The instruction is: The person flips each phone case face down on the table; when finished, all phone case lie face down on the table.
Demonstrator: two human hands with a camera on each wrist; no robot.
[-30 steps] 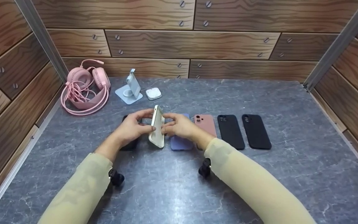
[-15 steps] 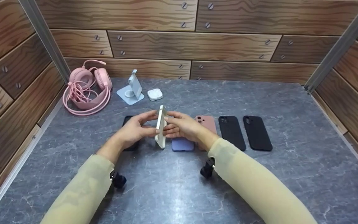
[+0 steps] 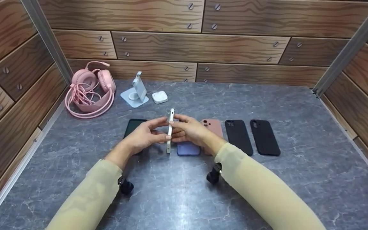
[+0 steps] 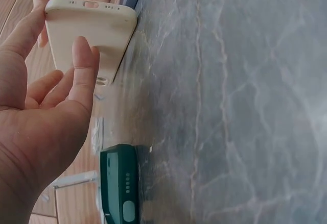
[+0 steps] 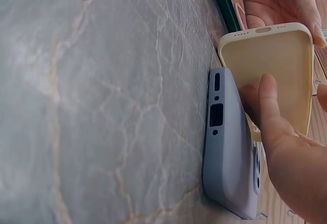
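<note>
A cream phone case [image 3: 169, 147] stands upright on its long side between my hands, its thin edge facing the head camera. My left hand [image 3: 141, 135] holds it with the thumb at the upper edge and fingers against its outer back. From the right, my right hand [image 3: 194, 130] holds it too, a finger touching the inner face, as the right wrist view shows. A dark green phone case [image 4: 120, 185] lies beneath my left hand. Under my right hand is a lavender phone case [image 5: 230, 147], partly covered in the head view.
Right of the hands lie a pink phone case [image 3: 215, 126] and two black phone cases [image 3: 239, 137]. Behind stand pink headphones [image 3: 91, 84], a white folding stand [image 3: 139, 88] and a small white square case [image 3: 160, 97]. Wood-patterned walls [image 3: 200, 46] enclose the grey marbled table [image 3: 177, 191].
The cream phone case has shifted slightly right and turned edge-on to the head camera. Both hands moved with it, uncovering more of the dark green case.
</note>
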